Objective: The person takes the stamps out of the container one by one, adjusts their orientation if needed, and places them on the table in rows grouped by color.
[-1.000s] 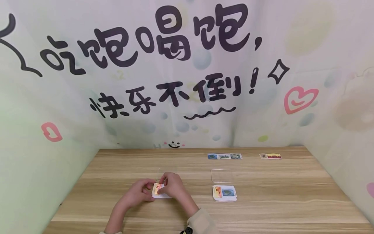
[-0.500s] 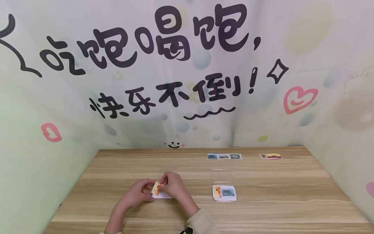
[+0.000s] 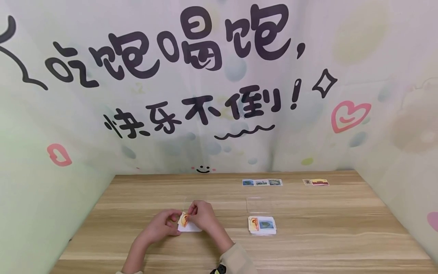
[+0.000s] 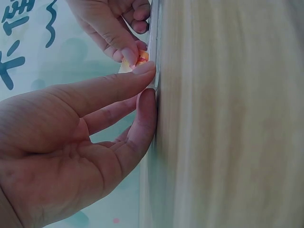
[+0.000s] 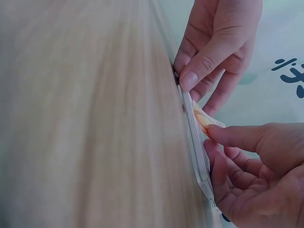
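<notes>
In the head view, my left hand (image 3: 161, 223) holds the left edge of a stack of white cards (image 3: 190, 228) left of the table's middle. The right wrist view shows these cards in a shallow clear plastic case (image 5: 202, 172). My right hand (image 3: 204, 217) reaches over the stack and pinches an orange-and-yellow postage stamp (image 3: 183, 219) between thumb and finger. The stamp (image 5: 203, 121) is tilted, with one corner raised off the card. My right fingers hide part of it. In the left wrist view, my left thumb and fingers meet at the case's edge.
A second stack of white cards (image 3: 270, 230) to the right bears an orange stamp (image 3: 253, 223) and a blue stamp (image 3: 267, 224). Behind it lies a clear plastic lid (image 3: 259, 205). Further back are three stamps in a row (image 3: 262, 182) and two more (image 3: 319, 182).
The orange stamp, flatter on the card a second ago, has turned and tilted in my right fingers, showing more white card below it. My left hand keeps its place.
</notes>
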Demonstrator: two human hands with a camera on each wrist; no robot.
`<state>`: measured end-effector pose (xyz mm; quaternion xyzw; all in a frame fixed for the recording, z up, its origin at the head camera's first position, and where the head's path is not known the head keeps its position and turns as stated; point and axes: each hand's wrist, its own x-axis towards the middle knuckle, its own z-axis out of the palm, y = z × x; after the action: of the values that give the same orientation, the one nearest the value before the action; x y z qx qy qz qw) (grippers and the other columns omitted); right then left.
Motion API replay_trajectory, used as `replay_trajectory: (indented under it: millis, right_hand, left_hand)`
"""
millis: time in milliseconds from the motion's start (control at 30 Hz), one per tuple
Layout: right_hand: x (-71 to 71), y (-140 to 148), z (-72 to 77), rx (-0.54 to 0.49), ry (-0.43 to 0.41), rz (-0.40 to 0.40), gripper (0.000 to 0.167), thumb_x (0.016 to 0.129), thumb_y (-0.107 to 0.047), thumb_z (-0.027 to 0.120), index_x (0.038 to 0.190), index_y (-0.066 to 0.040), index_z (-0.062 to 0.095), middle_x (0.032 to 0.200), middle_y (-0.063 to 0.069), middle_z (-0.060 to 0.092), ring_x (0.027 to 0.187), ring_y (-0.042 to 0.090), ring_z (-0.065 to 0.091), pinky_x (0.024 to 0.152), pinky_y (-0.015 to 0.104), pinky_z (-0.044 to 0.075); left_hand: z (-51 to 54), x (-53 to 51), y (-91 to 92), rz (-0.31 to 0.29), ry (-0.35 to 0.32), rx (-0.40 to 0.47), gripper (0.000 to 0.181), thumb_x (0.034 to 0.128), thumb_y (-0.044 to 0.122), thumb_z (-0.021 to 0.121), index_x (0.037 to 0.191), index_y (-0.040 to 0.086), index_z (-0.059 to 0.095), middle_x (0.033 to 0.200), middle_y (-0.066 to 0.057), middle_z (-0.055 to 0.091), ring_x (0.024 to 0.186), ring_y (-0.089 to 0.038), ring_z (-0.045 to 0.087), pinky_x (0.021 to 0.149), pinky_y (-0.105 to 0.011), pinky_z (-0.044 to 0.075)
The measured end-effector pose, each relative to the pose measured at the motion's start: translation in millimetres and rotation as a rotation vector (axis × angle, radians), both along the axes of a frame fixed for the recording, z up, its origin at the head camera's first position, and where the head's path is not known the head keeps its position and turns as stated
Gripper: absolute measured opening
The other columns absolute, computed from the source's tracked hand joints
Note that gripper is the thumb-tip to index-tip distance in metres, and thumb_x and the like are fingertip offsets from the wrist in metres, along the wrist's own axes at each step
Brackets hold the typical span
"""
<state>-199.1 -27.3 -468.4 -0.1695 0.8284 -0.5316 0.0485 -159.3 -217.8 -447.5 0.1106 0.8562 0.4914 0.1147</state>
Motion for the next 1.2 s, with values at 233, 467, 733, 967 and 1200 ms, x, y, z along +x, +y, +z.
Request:
replay_trajectory:
  millis: [233, 467, 733, 967, 1200]
  right_hand:
    - [-1.4, 0.3, 0.2, -0.007, -0.024, 0.007, 0.019, 0.078, 0.012, 0.079, 0.079, 0.000, 0.065, 0.068, -0.003, 0.050, 0.063, 0.007, 0.046, 0.057, 0.018, 0.036]
    - [-3.0, 0.4, 0.0, -0.018, -0.040, 0.023, 0.017, 0.079, 0.014, 0.079, 0.091, 0.004, 0.072, 0.066, -0.002, 0.055, 0.061, 0.007, 0.048, 0.054, 0.018, 0.036]
    - [-3.2, 0.6, -1.0, -0.002, -0.039, 0.039, 0.023, 0.080, 0.015, 0.076, 0.100, 0.003, 0.078, 0.063, -0.005, 0.054, 0.056, 0.004, 0.046, 0.050, 0.016, 0.033]
    - [-1.9, 0.4, -1.1, 0.000, -0.050, 0.019, 0.019, 0.081, 0.012, 0.078, 0.095, 0.000, 0.076, 0.065, -0.004, 0.053, 0.059, 0.007, 0.046, 0.052, 0.018, 0.035]
    - [-1.2, 2.9, 0.8, -0.022, -0.046, 0.017, 0.018, 0.079, 0.013, 0.079, 0.091, 0.000, 0.073, 0.066, -0.002, 0.054, 0.060, 0.006, 0.047, 0.052, 0.018, 0.035]
  left_hand:
    - [0.6, -0.3, -0.4, -0.005, 0.003, 0.002, 0.057, 0.0817, -0.008, 0.081, 0.132, -0.019, 0.057, 0.109, -0.021, 0.061, 0.084, -0.021, 0.064, 0.070, -0.025, 0.054]
    - [0.3, -1.1, -0.4, -0.008, 0.001, 0.006, 0.055, 0.0812, -0.008, 0.082, 0.130, -0.018, 0.058, 0.108, -0.021, 0.060, 0.084, -0.021, 0.064, 0.070, -0.025, 0.054]
    - [-0.5, -1.7, -1.1, -0.012, -0.006, 0.011, 0.055, 0.0814, -0.008, 0.081, 0.130, -0.018, 0.057, 0.107, -0.020, 0.059, 0.083, -0.021, 0.063, 0.069, -0.025, 0.053]
    - [-1.5, -1.4, -1.3, -0.016, 0.009, 0.000, 0.054, 0.0815, -0.008, 0.081, 0.129, -0.018, 0.058, 0.107, -0.019, 0.061, 0.082, -0.021, 0.061, 0.069, -0.024, 0.052]
    - [-1.4, -0.9, -0.4, -0.011, 0.000, 0.002, 0.055, 0.0817, -0.008, 0.081, 0.130, -0.018, 0.058, 0.107, -0.019, 0.060, 0.084, -0.021, 0.061, 0.069, -0.024, 0.052]
